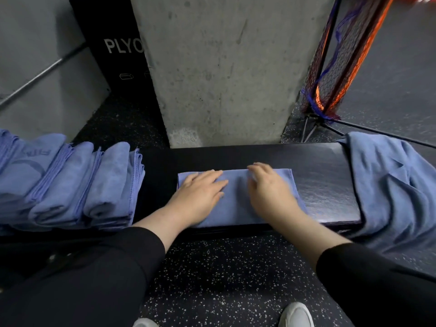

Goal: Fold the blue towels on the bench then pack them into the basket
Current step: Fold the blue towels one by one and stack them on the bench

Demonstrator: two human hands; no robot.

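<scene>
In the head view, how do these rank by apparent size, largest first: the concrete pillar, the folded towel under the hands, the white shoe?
1. concrete pillar, by far the largest.
2. folded towel, partly covered by the left hand and the right hand.
3. white shoe, smallest, though cut by the frame edge.

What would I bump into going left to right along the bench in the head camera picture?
Folded towels → left hand → right hand, both flat on the towel being folded → bare bench → unfolded towels.
</scene>
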